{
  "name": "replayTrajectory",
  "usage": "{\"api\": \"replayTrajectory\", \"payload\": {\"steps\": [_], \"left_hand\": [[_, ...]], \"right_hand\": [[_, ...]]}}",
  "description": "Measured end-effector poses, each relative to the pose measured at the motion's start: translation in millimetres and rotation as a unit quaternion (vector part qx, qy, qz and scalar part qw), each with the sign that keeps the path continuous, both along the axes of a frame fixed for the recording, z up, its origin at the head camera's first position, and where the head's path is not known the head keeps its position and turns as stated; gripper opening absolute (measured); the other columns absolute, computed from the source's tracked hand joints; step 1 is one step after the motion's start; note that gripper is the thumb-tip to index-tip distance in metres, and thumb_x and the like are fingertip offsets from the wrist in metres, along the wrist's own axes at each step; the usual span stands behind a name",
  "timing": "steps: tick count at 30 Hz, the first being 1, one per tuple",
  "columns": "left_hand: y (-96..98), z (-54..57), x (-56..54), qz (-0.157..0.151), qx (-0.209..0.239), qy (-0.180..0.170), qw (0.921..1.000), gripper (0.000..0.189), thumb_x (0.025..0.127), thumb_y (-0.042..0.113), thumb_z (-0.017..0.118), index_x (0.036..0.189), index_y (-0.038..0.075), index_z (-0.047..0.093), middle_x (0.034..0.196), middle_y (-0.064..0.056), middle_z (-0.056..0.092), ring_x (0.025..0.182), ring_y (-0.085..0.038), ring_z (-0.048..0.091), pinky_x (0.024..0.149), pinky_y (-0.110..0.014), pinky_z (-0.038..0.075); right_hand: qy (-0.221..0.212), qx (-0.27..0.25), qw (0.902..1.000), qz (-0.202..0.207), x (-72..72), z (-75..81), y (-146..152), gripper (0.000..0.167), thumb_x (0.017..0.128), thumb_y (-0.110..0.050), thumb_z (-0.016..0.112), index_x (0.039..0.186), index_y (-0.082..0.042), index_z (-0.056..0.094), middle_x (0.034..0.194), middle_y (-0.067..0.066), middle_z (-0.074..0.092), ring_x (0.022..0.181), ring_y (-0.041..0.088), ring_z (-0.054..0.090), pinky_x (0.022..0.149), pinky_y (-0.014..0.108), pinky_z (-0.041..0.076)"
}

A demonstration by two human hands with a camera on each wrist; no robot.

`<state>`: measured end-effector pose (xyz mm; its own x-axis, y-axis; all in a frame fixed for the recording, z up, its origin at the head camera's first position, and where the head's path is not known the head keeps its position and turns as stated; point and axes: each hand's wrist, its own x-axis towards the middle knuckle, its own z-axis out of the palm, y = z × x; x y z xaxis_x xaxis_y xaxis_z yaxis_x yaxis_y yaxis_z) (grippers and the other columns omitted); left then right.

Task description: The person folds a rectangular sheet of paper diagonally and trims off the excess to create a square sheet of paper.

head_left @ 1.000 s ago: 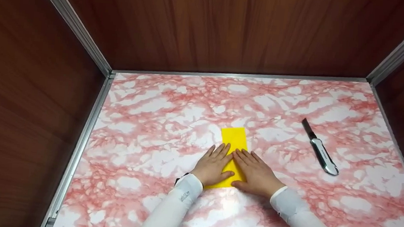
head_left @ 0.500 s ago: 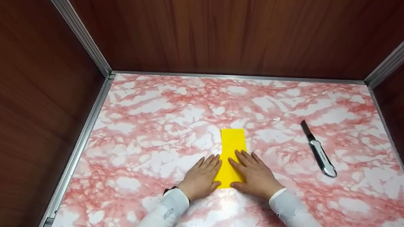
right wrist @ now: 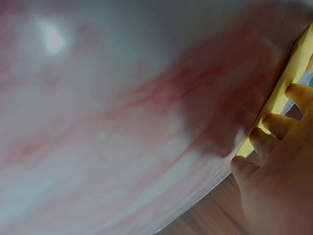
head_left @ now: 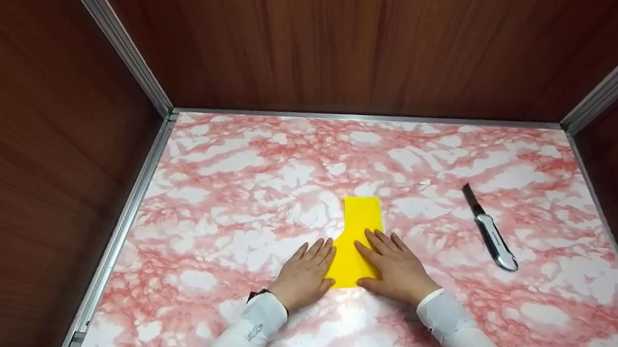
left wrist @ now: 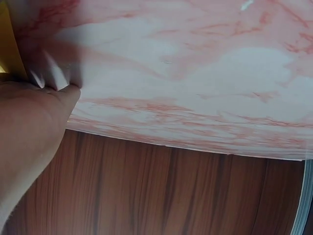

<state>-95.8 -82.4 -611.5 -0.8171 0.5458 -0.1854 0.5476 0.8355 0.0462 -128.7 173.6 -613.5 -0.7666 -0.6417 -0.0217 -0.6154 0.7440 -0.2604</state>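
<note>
A piece of yellow paper (head_left: 361,218) lies on the tabletop in the head view, its far part narrow. Nearer the body it widens on the left along a slanted edge. My right hand (head_left: 399,267) rests on its right side with fingers spread and straight. At its lower left edge my left hand (head_left: 302,277) lies with fingers extended and the thumb by the near corner. In the right wrist view, fingertips of the right hand (right wrist: 283,176) touch the yellow paper (right wrist: 293,68). The left wrist view shows the left hand (left wrist: 32,122) beside a strip of yellow paper (left wrist: 10,46).
A utility knife (head_left: 494,239) with its blade out lies to the right, blade toward the back. Dark wood panels (head_left: 321,44) stand around the red and white marbled table (head_left: 226,205), with metal framing (head_left: 133,202) along the edges.
My left hand has slid off the paper's middle to its left and slightly toward the body. The paper's near left part now spreads wider. My right index finger has spread apart from the others.
</note>
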Motion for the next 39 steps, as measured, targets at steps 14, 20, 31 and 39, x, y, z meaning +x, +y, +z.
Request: {"api": "replayTrajectory", "payload": {"steps": [14, 20, 31, 39], "left_hand": [[-0.1, -0.8, -0.3, -0.006, 0.005, 0.001, 1.0000, 0.070, 0.102, 0.049, 0.039, 0.155, 0.008, 0.021, 0.161, -0.007, 0.014, 0.147, -0.023, 0.011, 0.116, -0.044, 0.013], [-1.3, 0.3, 0.1, -0.007, 0.015, -0.004, 0.9999, 0.070, 0.102, 0.049, 0.039, 0.155, 0.007, 0.022, 0.161, -0.008, 0.014, 0.147, -0.024, 0.011, 0.116, -0.045, 0.013], [-2.4, 1.0, -0.4, -0.003, 0.026, -0.005, 0.9996, 0.068, 0.102, 0.046, 0.042, 0.154, 0.007, 0.024, 0.161, -0.008, 0.016, 0.147, -0.023, 0.012, 0.115, -0.044, 0.015], [-1.3, 2.4, -0.1, -0.009, 0.025, -0.008, 0.9996, 0.069, 0.102, 0.046, 0.041, 0.155, 0.007, 0.022, 0.161, -0.009, 0.014, 0.147, -0.024, 0.011, 0.116, -0.045, 0.014]], "right_hand": [[-0.028, 0.019, 0.9988, -0.035, 1.9, 3.5, 29.6, 0.081, 0.086, -0.063, 0.059, 0.152, -0.021, 0.036, 0.159, 0.009, 0.022, 0.145, 0.028, 0.018, 0.115, 0.051, 0.006], [-0.042, 0.034, 0.9968, -0.059, 4.0, 3.6, 46.2, 0.083, 0.085, -0.066, 0.058, 0.153, -0.025, 0.033, 0.160, 0.005, 0.019, 0.146, 0.025, 0.016, 0.115, 0.050, 0.004], [-0.070, 0.029, 0.9937, -0.083, 1.6, 9.1, 85.0, 0.083, 0.083, -0.064, 0.062, 0.153, -0.027, 0.034, 0.160, 0.003, 0.019, 0.146, 0.027, 0.014, 0.114, 0.052, 0.004], [-0.084, 0.037, 0.9913, -0.093, -4.6, 14.1, 107.7, 0.084, 0.081, -0.059, 0.069, 0.151, -0.026, 0.037, 0.160, 0.004, 0.022, 0.146, 0.028, 0.016, 0.114, 0.053, 0.004]]}}
